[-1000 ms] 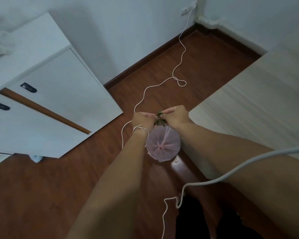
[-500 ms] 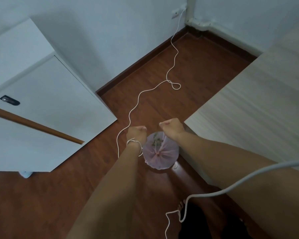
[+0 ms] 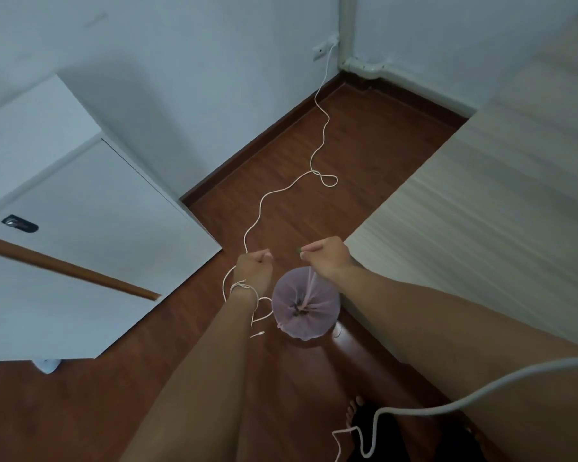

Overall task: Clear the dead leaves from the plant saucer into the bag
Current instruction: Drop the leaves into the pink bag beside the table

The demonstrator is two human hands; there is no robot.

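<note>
Head view, looking down past both forearms to the floor. No plant saucer is in the frame. The person's upper arms and body are cut off at the lower edge; only some toes [image 3: 351,408] show beside dark clothing at the bottom.

The right hand [image 3: 327,258] is closed, pinching a strip of the pink bag [image 3: 306,303] that runs up from the gathered mouth; a small dark bit at its fingertips is too small to name. The bag hangs below and between the two hands, above the wooden floor [image 3: 307,208], its thin film drawn into radial pleats. Dark flecks, seemingly dead leaves [image 3: 297,310], sit at the centre of the pleats; how much the bag holds cannot be seen through the film.

The left hand [image 3: 254,265] is a closed fist, apart from the bag; what it grips, if anything, cannot be told. A thin white cord [image 3: 282,191] is looped around its wrist and trails across the floor to a wall socket [image 3: 321,51] in the corner.

A white cabinet [image 3: 90,228] borders the floor on the left and a pale wooden surface [image 3: 481,208] on the right, leaving a bare strip of floor between them. A thicker grey cable [image 3: 447,405] crosses the lower right, its end out of frame.
</note>
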